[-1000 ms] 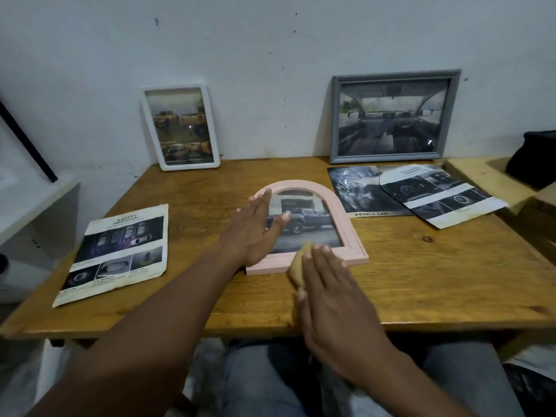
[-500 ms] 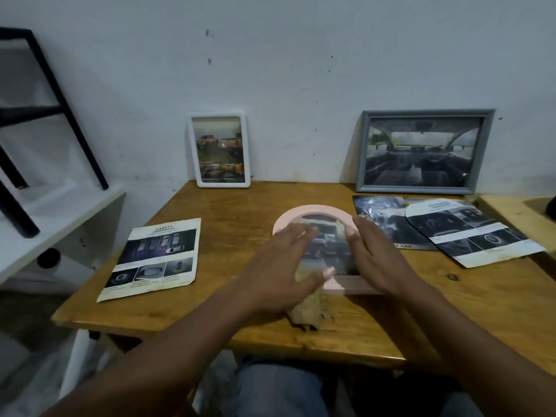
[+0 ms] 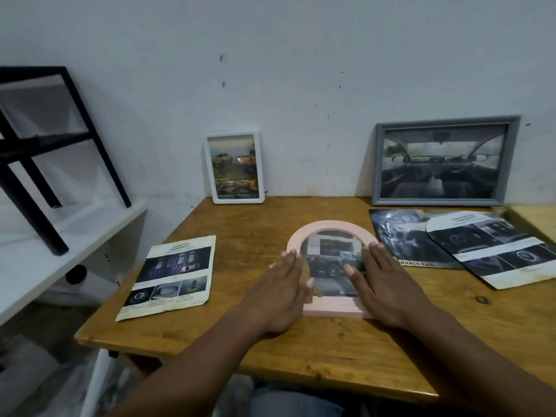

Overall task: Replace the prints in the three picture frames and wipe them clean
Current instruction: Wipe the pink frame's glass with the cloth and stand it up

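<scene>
Flat on the wooden worktop (image 3: 240, 224), near its front edge and about mid-width: a pink arched frame (image 3: 328, 227), arch end toward the wall, straight base toward the person. Behind its glass, a print of a dark pickup truck.

Left hand (image 3: 279, 293) laid palm-down over the frame's left side, fingers (image 3: 290, 260) straight and close together, curled round nothing. Beneath the palm, a tan cloth (image 3: 307, 269), pressed onto glass and rim, only its edge peeking out by the thumb.

Right hand (image 3: 388, 284) palm-down on the frame's right side, fingers straight and slightly spread, reaching onto the glass, heel over the lower right corner. Nothing gripped there either (just flat contact).

Leaning upright against the wall at the back of the worktop: a white frame (image 3: 235, 168) on the left with a print of yellow trucks, a wider grey frame (image 3: 445, 164) on the right with a car-interior view.

Loose on the worktop: a worn safety leaflet (image 3: 171, 276) left of the pink frame, apart from it; to the right, a dark print (image 3: 403, 239) just beside the right fingertips, partly covered by an arch-cut print (image 3: 493, 251).

Off to the left, a white shelf (image 3: 60, 236) with the black legs of a metal stand (image 3: 30, 206) on top.
</scene>
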`<move>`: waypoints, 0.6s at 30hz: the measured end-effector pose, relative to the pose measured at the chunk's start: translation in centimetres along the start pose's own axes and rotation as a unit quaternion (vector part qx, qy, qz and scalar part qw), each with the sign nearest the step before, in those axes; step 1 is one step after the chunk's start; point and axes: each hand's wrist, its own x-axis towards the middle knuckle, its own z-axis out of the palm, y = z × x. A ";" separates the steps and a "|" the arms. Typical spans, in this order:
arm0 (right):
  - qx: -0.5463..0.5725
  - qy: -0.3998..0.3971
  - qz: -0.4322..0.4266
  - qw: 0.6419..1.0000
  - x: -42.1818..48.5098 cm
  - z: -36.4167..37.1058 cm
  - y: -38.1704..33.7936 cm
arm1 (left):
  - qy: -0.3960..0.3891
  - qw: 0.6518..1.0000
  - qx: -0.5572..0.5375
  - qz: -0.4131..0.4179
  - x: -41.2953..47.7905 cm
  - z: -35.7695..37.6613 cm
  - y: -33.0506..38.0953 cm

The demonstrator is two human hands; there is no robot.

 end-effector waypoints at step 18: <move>0.031 -0.006 0.010 0.999 1.4 -3.7 -0.3 | 0.086 0.991 -0.104 -0.002 13.9 -2.9 -1.2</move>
